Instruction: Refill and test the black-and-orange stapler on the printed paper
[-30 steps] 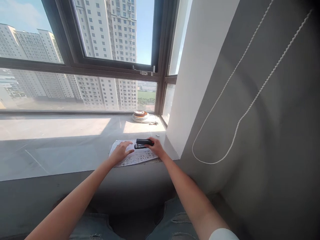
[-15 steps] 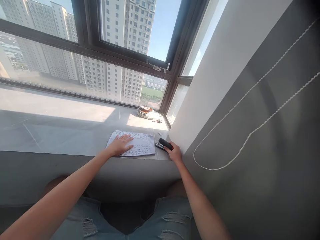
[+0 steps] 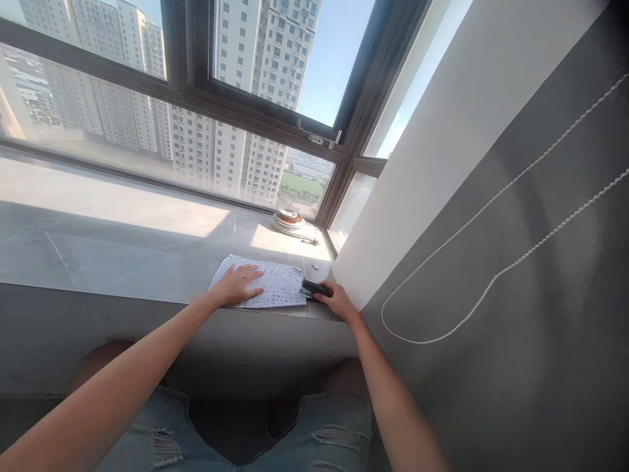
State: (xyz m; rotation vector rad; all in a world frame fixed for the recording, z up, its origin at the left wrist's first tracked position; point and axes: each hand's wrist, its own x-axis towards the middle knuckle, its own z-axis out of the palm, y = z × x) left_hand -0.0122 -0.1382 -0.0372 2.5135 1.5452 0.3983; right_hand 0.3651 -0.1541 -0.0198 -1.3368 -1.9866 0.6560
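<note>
A stack of white paper sheets (image 3: 281, 286) covered in handwriting lies on the window sill near its front edge. My left hand (image 3: 238, 285) rests flat on the left half of the sheets, fingers spread. At their right edge is a black stapler (image 3: 315, 288), its front end over the paper's margin. My right hand (image 3: 338, 300) is closed round the stapler's rear. Whether the sheets sit between its jaws I cannot tell. Two small white pieces (image 3: 315, 266) lie just behind the stapler.
A coiled roll (image 3: 289, 221) of pale and brown bands stands in the far corner by the window frame, small dark bits (image 3: 309, 242) beside it. The wall (image 3: 388, 242) rises close on the right. A beaded blind chain (image 3: 417, 341) hangs in front of it.
My right hand has moved the stapler left, from beside the sheets onto their right edge, and its top arm sits lower. My left hand stays on the paper. The view has shifted slightly.
</note>
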